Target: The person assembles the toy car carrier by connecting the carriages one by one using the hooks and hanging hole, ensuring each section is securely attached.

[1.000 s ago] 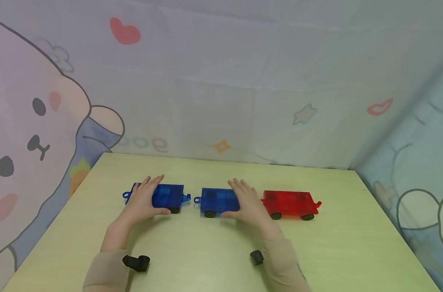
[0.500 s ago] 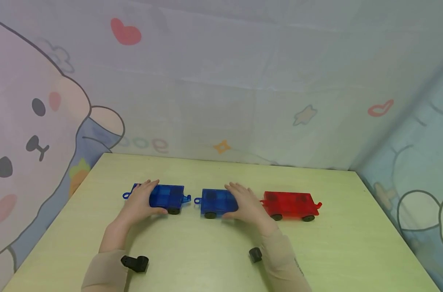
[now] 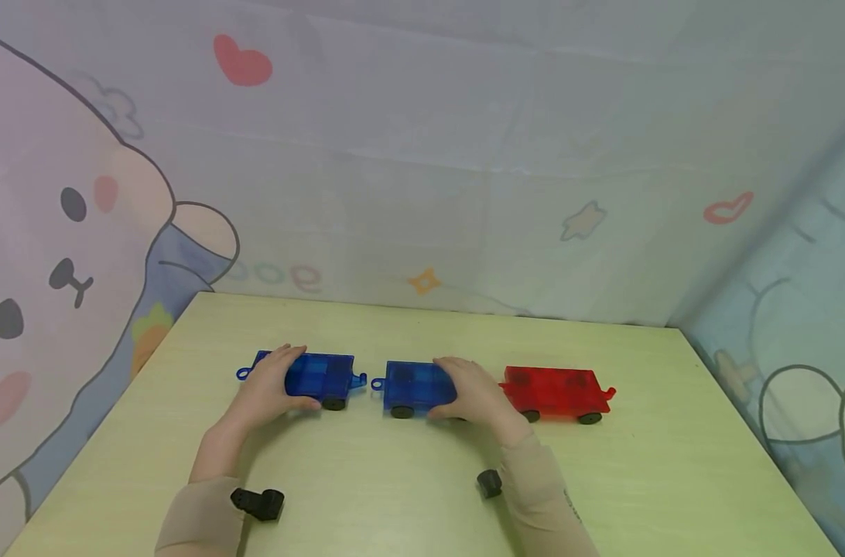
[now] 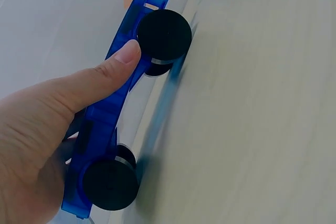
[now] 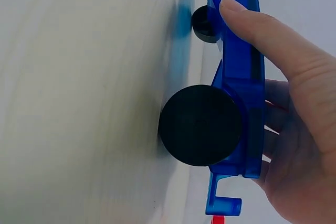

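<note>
Red car, well inside right edge of worktop. Left of it: near blue car, your right hand gripping; then, just apart, far blue car, your left hand gripping.

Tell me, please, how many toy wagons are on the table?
3: one blue wagon held by the left hand, a second blue wagon held by the right hand, and a red wagon farthest right. None seems hidden.
</note>
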Demonstrator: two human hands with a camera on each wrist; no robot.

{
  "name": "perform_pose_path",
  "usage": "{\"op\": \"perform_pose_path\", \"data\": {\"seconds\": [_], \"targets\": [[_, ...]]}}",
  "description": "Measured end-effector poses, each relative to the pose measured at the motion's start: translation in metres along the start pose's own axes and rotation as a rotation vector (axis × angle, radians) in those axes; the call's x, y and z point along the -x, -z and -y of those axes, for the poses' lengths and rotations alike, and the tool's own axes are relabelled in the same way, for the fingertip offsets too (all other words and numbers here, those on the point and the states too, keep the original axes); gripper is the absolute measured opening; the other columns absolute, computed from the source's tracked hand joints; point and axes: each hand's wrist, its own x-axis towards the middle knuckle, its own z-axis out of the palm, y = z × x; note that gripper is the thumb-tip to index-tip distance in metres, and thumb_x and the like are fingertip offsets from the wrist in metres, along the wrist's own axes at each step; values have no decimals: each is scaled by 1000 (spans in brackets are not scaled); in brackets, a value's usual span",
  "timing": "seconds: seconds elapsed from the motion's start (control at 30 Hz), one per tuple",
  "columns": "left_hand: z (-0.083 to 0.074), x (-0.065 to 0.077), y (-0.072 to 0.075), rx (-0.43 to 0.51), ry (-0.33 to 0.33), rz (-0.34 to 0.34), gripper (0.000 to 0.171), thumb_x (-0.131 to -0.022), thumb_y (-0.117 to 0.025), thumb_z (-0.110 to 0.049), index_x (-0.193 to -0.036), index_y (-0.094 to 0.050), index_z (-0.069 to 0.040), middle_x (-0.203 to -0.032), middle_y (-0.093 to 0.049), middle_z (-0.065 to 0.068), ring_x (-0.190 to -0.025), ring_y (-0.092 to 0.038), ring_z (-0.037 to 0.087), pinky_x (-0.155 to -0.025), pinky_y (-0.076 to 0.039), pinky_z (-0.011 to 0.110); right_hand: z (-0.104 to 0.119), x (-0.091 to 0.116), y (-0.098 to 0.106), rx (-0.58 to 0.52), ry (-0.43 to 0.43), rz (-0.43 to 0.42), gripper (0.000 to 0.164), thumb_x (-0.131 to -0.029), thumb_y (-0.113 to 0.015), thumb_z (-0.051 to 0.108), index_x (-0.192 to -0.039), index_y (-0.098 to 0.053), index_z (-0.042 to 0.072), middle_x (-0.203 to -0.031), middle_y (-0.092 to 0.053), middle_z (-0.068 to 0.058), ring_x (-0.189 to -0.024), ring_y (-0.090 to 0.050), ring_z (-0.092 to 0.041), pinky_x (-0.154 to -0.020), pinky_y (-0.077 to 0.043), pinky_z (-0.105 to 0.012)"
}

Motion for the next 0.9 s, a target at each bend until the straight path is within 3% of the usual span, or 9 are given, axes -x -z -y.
{"op": "perform_pose_path", "data": {"seconds": [0.63, 0.9], "targets": [[-4, 2, -2, -4, -22, -17, 98, -69, -88, -38, -145, -42, 3, -148, -39, 31, -137, -34, 51, -107, -30, 70, -1, 3, -1, 31, -6, -10, 85, -78, -81, 41, -146, -45, 6, -149, -46, -14, -138, -43, -33, -112, -40, -49], [-5, 1, -2, -19, -19, -23, 98, -69, -87, -39, -145, -42, 3, -148, -40, 31, -137, -35, 51, -108, -31, 69, -1, 2, -4, -5, -8, -30, 86, -79, -80, 42, -147, -43, 7, -150, -45, -14, -140, -40, -34, -113, -38, -50]]}}
